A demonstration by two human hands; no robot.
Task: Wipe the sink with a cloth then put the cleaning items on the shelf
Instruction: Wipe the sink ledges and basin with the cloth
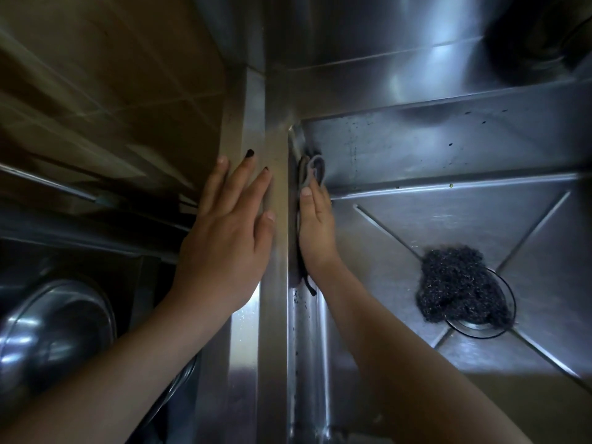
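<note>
A stainless steel sink fills the right half of the head view. My right hand presses a dark grey cloth flat against the sink's left inner wall, near its far corner. The cloth shows above my fingertips and trails below my wrist. My left hand lies flat with fingers spread on the steel rim to the left of the basin, holding nothing. A dark steel-wool scrubber lies on the sink floor, partly over the round drain.
A shiny metal bowl sits in a lower compartment at the left. A steel backsplash rises behind the sink, with a dark rounded object at top right. Dark specks dot the sink's back wall.
</note>
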